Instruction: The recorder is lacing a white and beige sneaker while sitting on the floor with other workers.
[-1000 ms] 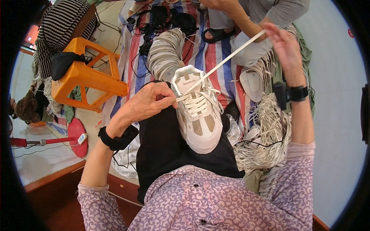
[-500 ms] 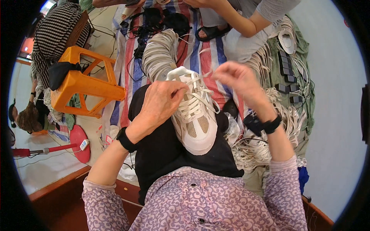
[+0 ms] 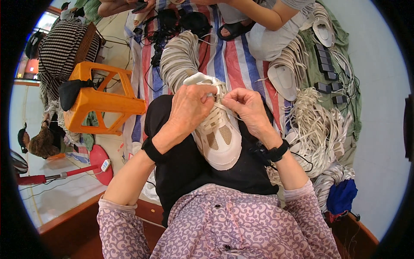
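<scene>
Head view: A white and beige sneaker with mesh toe panels (image 3: 222, 146) lies at the centre of the frame, across black trousers (image 3: 181, 166), toe pointing to the lower edge. Flat off-white laces (image 3: 211, 121) cross its front. The right hand (image 3: 251, 113) has thumb and forefinger pinched on a lace near the top of the lacing. The left hand (image 3: 185, 105) is narrow, fingers curled just beside it, over the sneaker's upper part; its grip is hidden, so whether it holds a lace cannot be told. A curved row of pale, stacked shoe-shaped pieces (image 3: 177, 58) stands at upper centre on a red, white and blue striped sheet (image 3: 235, 64). An orange plastic stool (image 3: 79, 113) stands at upper left; a heap of off-white laces (image 3: 312, 110) lies at right.
</scene>
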Demonstrator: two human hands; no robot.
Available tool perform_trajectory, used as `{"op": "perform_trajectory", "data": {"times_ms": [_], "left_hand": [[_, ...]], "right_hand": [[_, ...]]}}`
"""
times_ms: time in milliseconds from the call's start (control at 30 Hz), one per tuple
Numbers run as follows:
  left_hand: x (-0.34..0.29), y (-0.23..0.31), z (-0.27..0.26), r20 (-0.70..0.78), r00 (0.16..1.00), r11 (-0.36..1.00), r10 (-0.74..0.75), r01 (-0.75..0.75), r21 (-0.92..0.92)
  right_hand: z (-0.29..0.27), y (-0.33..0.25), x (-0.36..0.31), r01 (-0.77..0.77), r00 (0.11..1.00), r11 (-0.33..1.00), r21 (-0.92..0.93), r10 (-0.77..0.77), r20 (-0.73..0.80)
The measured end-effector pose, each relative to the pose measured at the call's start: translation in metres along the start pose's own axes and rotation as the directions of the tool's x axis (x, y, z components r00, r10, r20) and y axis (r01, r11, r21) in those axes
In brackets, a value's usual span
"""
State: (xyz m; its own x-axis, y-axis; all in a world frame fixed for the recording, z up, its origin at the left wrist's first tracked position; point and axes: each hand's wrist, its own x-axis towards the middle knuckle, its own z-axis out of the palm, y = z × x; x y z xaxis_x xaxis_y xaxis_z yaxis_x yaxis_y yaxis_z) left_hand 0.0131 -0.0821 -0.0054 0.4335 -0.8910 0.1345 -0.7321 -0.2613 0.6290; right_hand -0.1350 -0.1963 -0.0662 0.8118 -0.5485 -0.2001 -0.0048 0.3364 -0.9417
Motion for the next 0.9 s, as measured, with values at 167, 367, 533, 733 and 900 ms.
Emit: {"op": "perform_trajectory", "data": {"times_ms": [167, 367, 533, 733, 900], "left_hand": [[0.007, 0.006, -0.004, 0.112, 0.990, 0.995, -0.085, 0.090, -0.037], [-0.001, 0.004, -0.004, 0.024, 0.990, 0.987, -0.138, 0.140, -0.082], [-0.004, -0.013, -0.018, -0.128, 0.980, 0.985, -0.155, 0.144, -0.094], [-0.025, -0.037, -0.060, -0.024, 0.917, 0.882, -0.398, 0.375, -0.286], [-0.042, -0.052, -0.065, 0.031, 0.886, 0.809, -0.463, 0.437, -0.393]], "right_hand": [[0.002, -0.005, -0.001, 0.035, 0.999, 0.997, -0.068, -0.037, -0.026], [0.006, -0.025, -0.014, 0.478, 0.846, 0.595, -0.646, -0.509, 0.158], [0.015, -0.020, -0.008, 0.536, 0.764, 0.187, -0.823, -0.523, 0.379], [0.015, -0.041, -0.002, 0.223, 0.973, 0.852, -0.474, -0.167, 0.159], [0.007, -0.052, 0.017, 0.215, 0.942, 0.845, -0.489, -0.047, 0.333]]}}
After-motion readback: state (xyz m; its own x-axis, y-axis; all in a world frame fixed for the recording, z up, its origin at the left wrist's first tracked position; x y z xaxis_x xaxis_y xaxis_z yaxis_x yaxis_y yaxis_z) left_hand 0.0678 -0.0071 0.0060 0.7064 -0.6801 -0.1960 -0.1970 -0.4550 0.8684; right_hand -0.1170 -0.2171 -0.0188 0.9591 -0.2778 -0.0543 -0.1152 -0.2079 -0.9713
